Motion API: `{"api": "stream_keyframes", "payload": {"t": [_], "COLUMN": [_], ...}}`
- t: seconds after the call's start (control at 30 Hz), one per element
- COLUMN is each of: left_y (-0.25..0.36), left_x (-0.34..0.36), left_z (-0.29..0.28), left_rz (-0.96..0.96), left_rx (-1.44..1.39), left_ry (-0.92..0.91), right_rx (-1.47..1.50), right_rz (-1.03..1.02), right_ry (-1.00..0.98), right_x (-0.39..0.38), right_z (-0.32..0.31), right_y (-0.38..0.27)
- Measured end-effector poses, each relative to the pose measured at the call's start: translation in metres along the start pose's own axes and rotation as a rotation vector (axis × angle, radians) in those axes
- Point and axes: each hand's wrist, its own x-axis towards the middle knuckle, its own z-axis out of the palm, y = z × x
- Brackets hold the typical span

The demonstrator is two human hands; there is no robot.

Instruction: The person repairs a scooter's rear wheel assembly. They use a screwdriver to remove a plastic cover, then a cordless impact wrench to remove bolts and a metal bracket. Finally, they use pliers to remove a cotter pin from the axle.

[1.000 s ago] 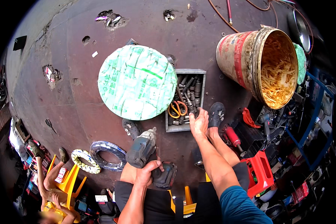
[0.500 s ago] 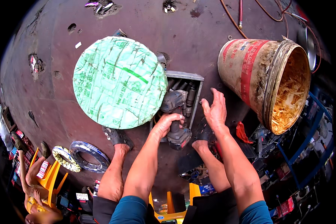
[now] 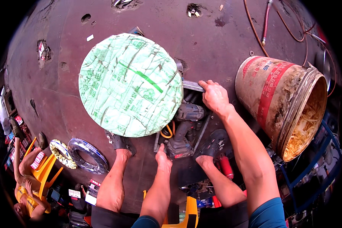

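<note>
The left hand (image 3: 163, 157) is resting against the near edge of the shallow grey metal tool tray (image 3: 186, 117) — fingers curled on the base of the dark grey cordless drill (image 3: 184, 129) lying inside. The right hand (image 3: 215, 97) is gripping the tray's far rim, just beside the round green-printed woven disc (image 3: 129, 83) — the mud-caked red-banded plastic bucket (image 3: 281, 102) is lying tipped nearby.

Metal tray (image 3: 200, 133) hemmed between green disc (image 3: 129, 83) and bucket (image 3: 281, 102).
</note>
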Motion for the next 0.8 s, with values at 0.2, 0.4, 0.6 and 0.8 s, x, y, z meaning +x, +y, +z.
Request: {"api": "stream_keyframes", "payload": {"t": [0.2,0.4,0.6,0.8], "left_y": [0.005,0.003,0.085,0.237], "left_x": [0.009,-0.070,-0.253,-0.427], "left_z": [-0.027,-0.118,-0.191,-0.237], "left_rz": [0.332,0.517,0.508,0.926], "left_rx": [0.414,0.638,1.232,1.402], "left_ry": [0.127,0.066,0.190,-0.078], "right_rx": [0.102,0.161,0.082,0.067], "right_rz": [0.132,0.358,0.451,0.427], "right_ry": [0.085,-0.022,-0.115,0.082], "right_x": [-0.072,-0.212,-0.333,-0.434], "right_z": [0.008,-0.015,-0.128,-0.291], "right_y": [0.026,0.009,-0.075,-0.222]}}
